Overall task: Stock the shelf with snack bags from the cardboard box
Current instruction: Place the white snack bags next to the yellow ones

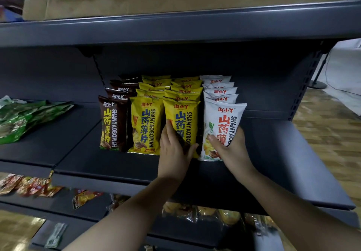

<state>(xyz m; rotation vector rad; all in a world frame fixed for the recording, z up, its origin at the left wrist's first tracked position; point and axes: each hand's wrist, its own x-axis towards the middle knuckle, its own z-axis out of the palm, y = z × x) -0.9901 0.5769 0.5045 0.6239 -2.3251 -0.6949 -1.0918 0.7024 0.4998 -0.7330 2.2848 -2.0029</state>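
My two forearms reach up from the bottom of the view toward the dark grey shelf [121, 164]. My left hand [172, 149] rests against the front yellow bag [182, 121] in the right-hand yellow row, fingers fairly straight along its left edge and thumb across its lower front; I cannot tell whether that amounts to a firm grip. My right hand [232, 149] has its grip closed around the lower part of the front white bag [222, 125], which stands tilted at the head of the white row. To the left stand a second yellow row [145, 125] and a brown row [112, 123], all upright and packed closely side by side. Green bags [21, 118] lie flat on the neighbouring shelf section at far left. Above, a cardboard box [136, 2] sits on the top shelf.
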